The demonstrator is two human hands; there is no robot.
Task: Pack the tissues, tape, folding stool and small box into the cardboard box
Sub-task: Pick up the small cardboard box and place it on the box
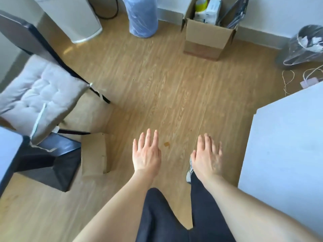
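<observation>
An open cardboard box [204,39] stands on the floor by the far wall. Inside it I see a yellow-green roll of tape [201,4], white tissue packs [210,12] and a dark folded object [237,16] leaning at its right side, perhaps the folding stool. A small flat cardboard box [94,152] lies on the floor at lower left, beside a black stand. My left hand [146,154] and my right hand [207,158] hover palm-down over the floor in front of me, fingers spread, holding nothing, far from both boxes.
A chair with a grey cushion [40,95] stands at left. A white table [286,140] fills the right. A wrapped blue roll [142,16], a white appliance [75,18], a bagged bin [304,44] and loose cables [288,81] line the far side.
</observation>
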